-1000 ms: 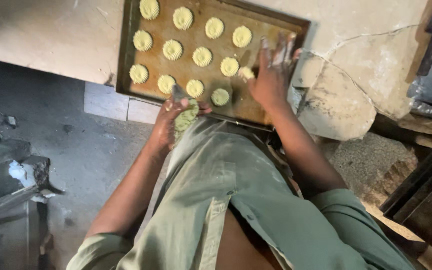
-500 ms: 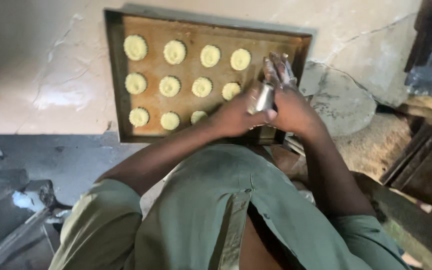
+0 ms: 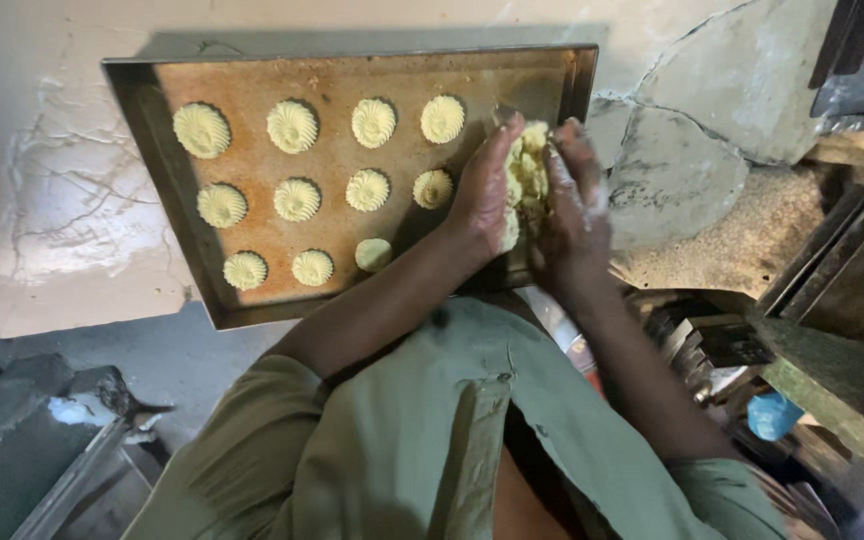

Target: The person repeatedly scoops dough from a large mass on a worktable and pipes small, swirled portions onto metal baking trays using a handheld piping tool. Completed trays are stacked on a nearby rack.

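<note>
A view from above, looking down a person's chest in a green shirt (image 3: 422,440) to a pale, cracked work surface (image 3: 62,230). At the left lies a rectangular metal baking tray (image 3: 152,130) with a browned base. On it sit eleven pale yellow, ridged swirls of piped dough (image 3: 293,126), set in three rows: four at the top, four in the middle, three at the bottom. Further right, over the tray's right end, both hands meet. The left hand (image 3: 482,195) presses its palm and straight, closed fingers against the left side of a lump of yellow dough (image 3: 529,175). The right hand (image 3: 574,205) cups the lump's other side, fingers curled together around it, so the dough is clamped between both palms. At the far right stand dark metal parts (image 3: 852,290), and a small blue object (image 3: 774,415) lies lower down.
</note>
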`<act>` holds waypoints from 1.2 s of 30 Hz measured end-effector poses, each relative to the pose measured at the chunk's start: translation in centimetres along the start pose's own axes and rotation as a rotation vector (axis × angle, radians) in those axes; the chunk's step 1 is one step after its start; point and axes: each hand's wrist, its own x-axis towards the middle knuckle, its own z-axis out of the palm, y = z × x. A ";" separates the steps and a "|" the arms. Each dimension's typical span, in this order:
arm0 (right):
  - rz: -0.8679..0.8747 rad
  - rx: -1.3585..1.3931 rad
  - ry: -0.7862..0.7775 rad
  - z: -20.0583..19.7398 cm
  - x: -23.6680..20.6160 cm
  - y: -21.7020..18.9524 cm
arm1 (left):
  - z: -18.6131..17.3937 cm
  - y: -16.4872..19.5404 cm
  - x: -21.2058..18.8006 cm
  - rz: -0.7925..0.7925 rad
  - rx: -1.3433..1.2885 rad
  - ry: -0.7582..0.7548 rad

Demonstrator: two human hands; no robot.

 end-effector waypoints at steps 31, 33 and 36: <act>-0.266 -0.630 -1.081 2.8 11.5 9.7 | -0.5 -7.8 4.8 0.273 -0.138 0.095; -0.276 -0.676 -1.071 2.6 11.4 9.1 | -0.8 -7.6 4.6 0.251 -0.226 0.056; -0.245 -0.558 -1.188 1.1 11.3 8.4 | -1.8 -7.5 1.8 0.299 -0.025 -0.019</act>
